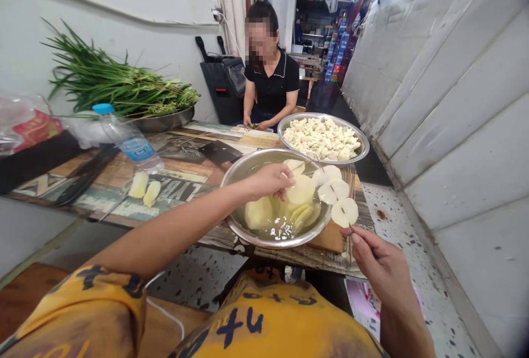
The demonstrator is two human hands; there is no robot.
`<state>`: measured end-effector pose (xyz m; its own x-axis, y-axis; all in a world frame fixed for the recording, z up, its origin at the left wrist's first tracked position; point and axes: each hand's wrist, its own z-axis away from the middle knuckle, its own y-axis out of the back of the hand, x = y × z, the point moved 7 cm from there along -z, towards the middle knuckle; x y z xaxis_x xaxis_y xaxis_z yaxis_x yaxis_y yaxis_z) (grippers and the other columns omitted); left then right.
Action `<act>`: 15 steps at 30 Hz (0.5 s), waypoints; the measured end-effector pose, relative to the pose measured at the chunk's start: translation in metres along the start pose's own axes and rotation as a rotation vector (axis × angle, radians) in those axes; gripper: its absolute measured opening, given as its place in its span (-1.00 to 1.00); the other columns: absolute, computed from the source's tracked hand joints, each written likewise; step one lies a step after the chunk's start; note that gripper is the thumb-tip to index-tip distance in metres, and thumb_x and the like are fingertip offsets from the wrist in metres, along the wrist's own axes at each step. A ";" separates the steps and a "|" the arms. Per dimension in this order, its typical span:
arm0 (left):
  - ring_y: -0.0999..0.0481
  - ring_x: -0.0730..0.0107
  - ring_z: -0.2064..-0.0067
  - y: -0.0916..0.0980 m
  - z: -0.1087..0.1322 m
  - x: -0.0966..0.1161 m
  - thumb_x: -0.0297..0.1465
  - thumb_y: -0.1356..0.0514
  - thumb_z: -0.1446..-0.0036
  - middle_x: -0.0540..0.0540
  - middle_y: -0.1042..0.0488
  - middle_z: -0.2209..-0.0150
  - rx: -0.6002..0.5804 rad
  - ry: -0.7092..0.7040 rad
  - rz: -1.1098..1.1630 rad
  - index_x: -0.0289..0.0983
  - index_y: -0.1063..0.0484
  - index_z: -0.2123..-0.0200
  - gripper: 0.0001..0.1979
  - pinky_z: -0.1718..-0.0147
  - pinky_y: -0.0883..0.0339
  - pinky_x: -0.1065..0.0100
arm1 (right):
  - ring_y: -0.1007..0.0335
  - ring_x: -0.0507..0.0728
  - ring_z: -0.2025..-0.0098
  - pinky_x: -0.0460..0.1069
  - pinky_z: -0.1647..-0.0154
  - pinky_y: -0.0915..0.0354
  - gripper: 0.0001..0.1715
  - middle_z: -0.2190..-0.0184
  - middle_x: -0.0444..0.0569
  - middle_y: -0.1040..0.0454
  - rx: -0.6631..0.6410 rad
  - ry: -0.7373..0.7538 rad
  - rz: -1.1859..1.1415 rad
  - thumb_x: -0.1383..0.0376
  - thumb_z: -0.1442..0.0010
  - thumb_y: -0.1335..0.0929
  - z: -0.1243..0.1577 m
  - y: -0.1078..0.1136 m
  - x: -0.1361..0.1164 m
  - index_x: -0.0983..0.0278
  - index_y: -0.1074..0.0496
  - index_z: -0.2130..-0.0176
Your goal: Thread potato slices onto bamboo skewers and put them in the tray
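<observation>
My left hand (273,180) is over a metal bowl (236,224), its fingers closed on a pale, thin potato slice (301,189). More potato slices (259,213) lie in the water in the bowl. To the bowl's right, my right hand (378,256) pinches the lower end of a thin wooden skewer (351,230). Several round slices (344,213) are threaded along it, slanting up and left over the bowl's rim. The fingertips of my left hand are partly hidden behind the slice.
A metal basin (366,146) of cauliflower florets (322,137) stands behind the bowl. Leafy greens (124,85), a water bottle (134,140) and two yellowish pieces (144,188) are at left. A person (270,82) sits across the table. A wall (467,126) runs along the right.
</observation>
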<state>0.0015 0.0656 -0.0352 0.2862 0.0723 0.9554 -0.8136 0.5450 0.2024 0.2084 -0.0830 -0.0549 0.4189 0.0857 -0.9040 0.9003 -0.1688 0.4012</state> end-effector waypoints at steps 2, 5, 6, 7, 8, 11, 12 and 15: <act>-0.26 0.61 0.73 0.002 -0.001 0.003 -0.44 -0.13 -0.13 0.05 -0.36 0.73 0.043 -0.022 0.049 -0.29 -0.21 0.36 -0.90 0.68 -0.06 0.57 | 0.04 -0.03 0.65 -0.12 0.68 0.05 -0.62 0.66 -0.22 -0.09 0.001 0.007 -0.018 0.13 -0.22 -0.28 0.000 0.000 0.000 0.34 -0.47 0.11; -0.29 0.59 0.71 0.004 -0.003 0.005 -0.45 -0.12 -0.14 0.05 -0.35 0.74 0.089 -0.007 0.099 -0.30 -0.21 0.36 -0.91 0.68 -0.06 0.58 | 0.04 -0.03 0.65 -0.12 0.68 0.05 -0.62 0.66 -0.22 -0.08 0.004 0.016 -0.031 0.14 -0.23 -0.28 0.000 0.001 0.002 0.34 -0.46 0.09; -0.31 0.59 0.70 0.003 -0.004 0.006 -0.46 -0.11 -0.14 0.05 -0.34 0.74 0.094 0.001 0.098 -0.30 -0.21 0.36 -0.92 0.68 -0.07 0.58 | 0.04 -0.03 0.65 -0.12 0.68 0.05 -0.62 0.66 -0.22 -0.08 0.003 0.017 -0.031 0.14 -0.23 -0.28 0.000 0.001 0.002 0.34 -0.46 0.09; -0.33 0.57 0.69 0.001 -0.003 0.008 -0.46 -0.11 -0.14 0.06 -0.33 0.73 0.089 0.000 0.084 -0.30 -0.22 0.35 -0.93 0.67 -0.08 0.57 | 0.03 -0.03 0.65 -0.12 0.68 0.05 -0.62 0.66 -0.21 -0.08 0.004 0.018 -0.029 0.14 -0.23 -0.28 0.000 0.002 0.002 0.34 -0.46 0.10; -0.35 0.55 0.67 -0.002 -0.003 0.011 -0.45 -0.11 -0.14 0.05 -0.34 0.72 0.073 -0.014 0.051 -0.31 -0.24 0.34 -0.94 0.66 -0.11 0.56 | 0.03 -0.03 0.65 -0.12 0.68 0.05 -0.62 0.66 -0.21 -0.09 0.003 0.016 -0.028 0.14 -0.23 -0.28 -0.001 0.002 0.002 0.34 -0.47 0.10; -0.44 0.49 0.58 -0.010 -0.001 0.026 -0.40 -0.09 -0.15 0.00 -0.41 0.62 -0.001 -0.124 -0.179 -0.34 -0.34 0.30 -0.89 0.59 -0.22 0.50 | 0.02 -0.04 0.65 -0.12 0.69 0.05 -0.62 0.66 -0.21 -0.11 0.010 0.004 -0.023 0.14 -0.22 -0.29 -0.001 0.003 0.002 0.33 -0.47 0.10; -0.45 0.48 0.56 -0.011 0.000 0.031 -0.40 -0.07 -0.15 -0.03 -0.43 0.57 -0.011 -0.159 -0.295 -0.34 -0.38 0.28 -0.85 0.55 -0.24 0.48 | 0.02 -0.04 0.66 -0.12 0.69 0.05 -0.62 0.66 -0.21 -0.11 0.010 0.001 -0.023 0.14 -0.22 -0.29 -0.001 0.003 0.002 0.33 -0.47 0.09; -0.45 0.45 0.52 -0.008 0.000 0.033 -0.46 -0.04 -0.12 -0.08 -0.48 0.49 0.000 -0.182 -0.700 -0.34 -0.48 0.25 -0.77 0.47 -0.26 0.42 | 0.02 -0.04 0.66 -0.12 0.69 0.05 -0.62 0.66 -0.21 -0.11 0.008 0.002 -0.030 0.14 -0.21 -0.30 0.000 0.003 0.003 0.33 -0.47 0.09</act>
<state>0.0173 0.0640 -0.0052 0.6515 -0.4340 0.6222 -0.4701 0.4128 0.7801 0.2124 -0.0831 -0.0564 0.3924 0.0928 -0.9151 0.9113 -0.1741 0.3731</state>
